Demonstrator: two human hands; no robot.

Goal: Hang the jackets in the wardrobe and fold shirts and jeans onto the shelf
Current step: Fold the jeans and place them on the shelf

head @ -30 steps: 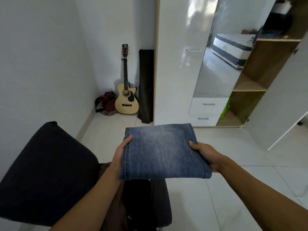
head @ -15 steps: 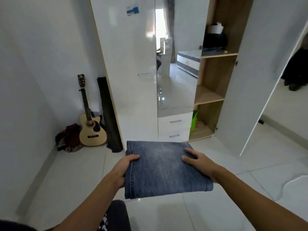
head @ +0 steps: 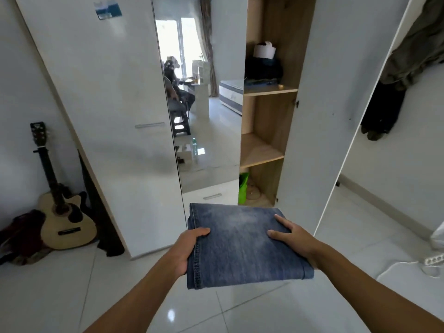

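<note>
Denim jeans (head: 242, 243), folded flat, gripped at both side edges: left hand (head: 186, 248) thumb on top, right hand (head: 294, 236) fingers spread on top. Held above tile floor (head: 120, 284), facing open wardrobe (head: 310, 116); bare middle shelf (head: 258, 150) ahead.

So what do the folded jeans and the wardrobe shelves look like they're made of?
Folded jeans: blue denim, judging by the faded wash, woven texture and stitched seam along the left edge. Wardrobe shelves: light wood-grain board, matte, possibly laminate rather than solid wood; the picture leaves that open. The wardrobe door looks like glossy white laminate, since it reflects light.
</note>
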